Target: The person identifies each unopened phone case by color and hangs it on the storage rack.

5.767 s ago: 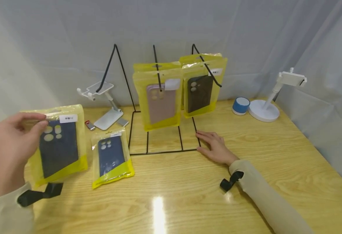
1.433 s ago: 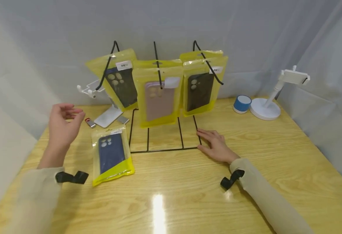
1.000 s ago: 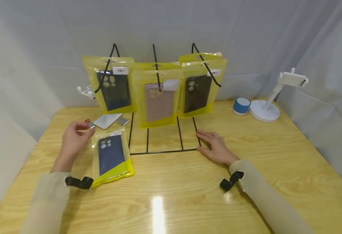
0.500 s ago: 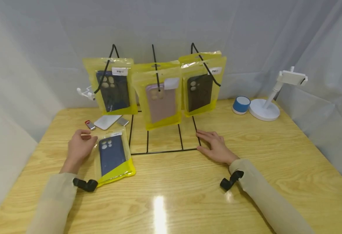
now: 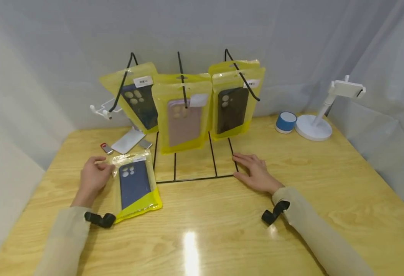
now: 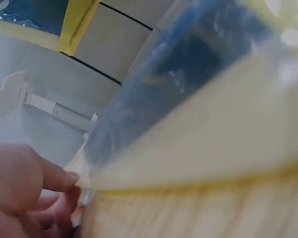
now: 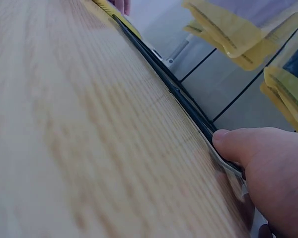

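Note:
My left hand (image 5: 94,175) pinches the upper left edge of a clear and yellow bag holding a dark blue phone case (image 5: 134,182), which lies on the table; in the left wrist view thumb and finger (image 6: 54,178) meet at the bag's edge. My right hand (image 5: 255,174) rests at the front right corner of a black wire display rack (image 5: 195,179), fingers fairly straight along the side wire, thumb (image 7: 238,144) against the wire. On the rack's hooks hang a bagged blue case (image 5: 141,103), a bagged pink case (image 5: 184,122) and, at right, bagged dark cases (image 5: 233,109).
Behind the left hook stands a white folding phone stand (image 5: 129,140). A red and silver USB stick (image 5: 106,148) and a silver one (image 5: 145,144) lie beside its base. To the right are a blue round speaker (image 5: 286,122) and a white phone stand (image 5: 314,127).
The bagged blue case went from my left hand to the left hook, where it now hangs tilted. My left hand then came down to the bag on the table, which shifted slightly right. My right hand stayed.

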Demonstrator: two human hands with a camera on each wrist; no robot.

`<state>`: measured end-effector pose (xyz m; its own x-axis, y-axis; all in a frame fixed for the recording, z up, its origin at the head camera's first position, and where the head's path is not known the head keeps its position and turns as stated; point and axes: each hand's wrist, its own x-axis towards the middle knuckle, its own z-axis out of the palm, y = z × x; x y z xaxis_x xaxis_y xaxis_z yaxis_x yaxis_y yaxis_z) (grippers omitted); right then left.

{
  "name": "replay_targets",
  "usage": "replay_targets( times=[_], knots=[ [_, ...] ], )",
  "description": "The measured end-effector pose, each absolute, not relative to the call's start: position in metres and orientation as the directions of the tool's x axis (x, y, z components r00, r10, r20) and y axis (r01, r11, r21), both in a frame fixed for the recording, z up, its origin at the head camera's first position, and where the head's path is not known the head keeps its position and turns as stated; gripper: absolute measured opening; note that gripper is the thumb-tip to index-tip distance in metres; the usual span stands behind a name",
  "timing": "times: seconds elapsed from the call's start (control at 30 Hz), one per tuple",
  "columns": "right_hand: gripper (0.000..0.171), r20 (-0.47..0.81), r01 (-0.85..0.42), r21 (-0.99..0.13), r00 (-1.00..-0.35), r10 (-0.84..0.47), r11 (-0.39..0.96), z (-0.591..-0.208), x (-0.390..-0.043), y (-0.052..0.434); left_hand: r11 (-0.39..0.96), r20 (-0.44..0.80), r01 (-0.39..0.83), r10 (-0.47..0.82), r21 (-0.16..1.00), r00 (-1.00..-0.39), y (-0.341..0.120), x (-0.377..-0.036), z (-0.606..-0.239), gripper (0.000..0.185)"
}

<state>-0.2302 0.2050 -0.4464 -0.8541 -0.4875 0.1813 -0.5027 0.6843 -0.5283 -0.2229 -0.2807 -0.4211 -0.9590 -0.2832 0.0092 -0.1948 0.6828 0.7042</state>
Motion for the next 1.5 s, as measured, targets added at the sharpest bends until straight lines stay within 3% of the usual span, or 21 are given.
replay_targets(
  times=[0.2,0.37,0.6,0.87,0.97,1.27,1.5],
  knots=[
    [0.056,0.176,-0.498,-0.530,-0.857,-0.485,0.687,-0.445,-0.231,0.206,0.724,0.006,-0.120,-0.168,0.679,-0.986,-0.284,-0.224,-0.415,0.037],
    [0.057,0.167,-0.496,-0.536,-0.855,-0.491,0.683,-0.446,-0.232,0.205,0.693,-0.024,-0.126,-0.155,0.710,-0.988,-0.293,-0.219,-0.405,0.035],
    [0.057,0.157,-0.493,-0.530,-0.857,-0.492,0.690,-0.447,-0.232,0.205,0.654,-0.027,-0.159,-0.207,0.740,-0.978,-0.300,-0.206,-0.387,0.040],
    [0.057,0.154,-0.490,-0.523,-0.859,-0.488,0.697,-0.448,-0.231,0.203,0.532,-0.031,-0.268,-0.413,0.803,-0.910,-0.295,-0.193,-0.361,0.025],
    [0.057,0.153,-0.487,-0.525,-0.861,-0.486,0.698,-0.447,-0.231,0.203,0.469,-0.053,-0.274,-0.432,0.840,-0.901,-0.291,-0.187,-0.351,0.019],
    [0.057,0.149,-0.485,-0.537,-0.860,-0.488,0.690,-0.444,-0.230,0.204,0.402,0.043,-0.215,-0.543,0.890,-0.839,-0.276,-0.174,-0.328,0.011],
    [0.057,0.146,-0.485,-0.534,-0.860,-0.489,0.693,-0.444,-0.230,0.205,0.366,0.197,-0.035,-0.576,0.930,-0.793,-0.264,-0.166,-0.315,0.017]
  ],
)
